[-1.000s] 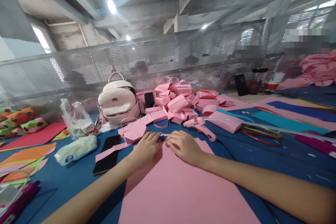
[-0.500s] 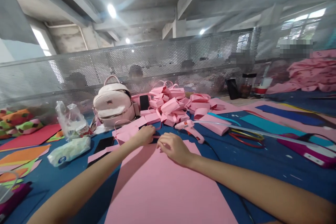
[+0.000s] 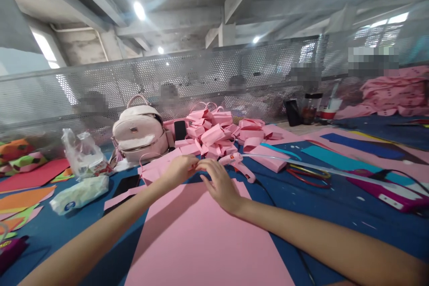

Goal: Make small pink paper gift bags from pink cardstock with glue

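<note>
My left hand and my right hand meet at the fingertips above the far edge of a large pink sheet. Both are closed in a pinch, and whatever lies between the fingers is hidden or too small to make out. Just right of my right hand lies a pink-and-white glue gun, its cord trailing toward me. Behind the hands rises a heap of folded pink paper pieces, some with loop handles. Another pink piece with a handle lies beside my left hand.
A pale pink backpack stands at the back left, near a clear plastic bag and a tissue pack. Coloured sheets lie far left. On the right are blue strips, coiled cords and a magenta device. A perforated metal screen stands behind.
My fingertips have come together, closing the gap where a thin pinkish strip showed. Both hands have risen slightly off the sheet's far edge. The view has shifted a little to the right.
</note>
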A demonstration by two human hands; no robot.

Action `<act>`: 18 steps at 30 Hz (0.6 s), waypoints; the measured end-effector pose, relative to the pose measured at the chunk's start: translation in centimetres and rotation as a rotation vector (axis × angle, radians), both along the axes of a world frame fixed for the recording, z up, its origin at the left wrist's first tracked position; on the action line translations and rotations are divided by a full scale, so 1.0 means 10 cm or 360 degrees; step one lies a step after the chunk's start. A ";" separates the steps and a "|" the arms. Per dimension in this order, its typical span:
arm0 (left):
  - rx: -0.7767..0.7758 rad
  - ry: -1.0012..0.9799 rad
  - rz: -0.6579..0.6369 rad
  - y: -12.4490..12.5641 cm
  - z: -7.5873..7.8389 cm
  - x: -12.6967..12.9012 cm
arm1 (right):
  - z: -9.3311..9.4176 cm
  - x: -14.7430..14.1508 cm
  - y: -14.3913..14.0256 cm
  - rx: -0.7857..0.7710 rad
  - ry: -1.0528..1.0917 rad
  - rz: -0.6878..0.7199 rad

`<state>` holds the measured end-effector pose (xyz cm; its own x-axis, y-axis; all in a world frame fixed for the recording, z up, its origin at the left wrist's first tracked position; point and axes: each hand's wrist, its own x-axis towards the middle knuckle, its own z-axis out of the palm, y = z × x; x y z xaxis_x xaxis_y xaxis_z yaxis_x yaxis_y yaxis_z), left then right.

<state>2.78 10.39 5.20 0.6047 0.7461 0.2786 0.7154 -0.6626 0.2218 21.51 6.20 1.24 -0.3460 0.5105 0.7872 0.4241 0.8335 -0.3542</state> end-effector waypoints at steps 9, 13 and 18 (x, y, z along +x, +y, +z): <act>0.0447 -0.0499 -0.0262 -0.67 0.03 -0.33 | 0.11 0.02 -0.06 0.0020 -0.0055 0.0123; 0.0650 -0.0472 -0.0307 -0.79 -0.01 -0.60 | 0.18 0.15 -0.09 0.0116 -0.0214 0.0225; 0.0779 -0.0247 -0.0373 -0.91 -0.15 -0.75 | 0.20 0.34 -0.13 0.0605 -0.0762 0.0290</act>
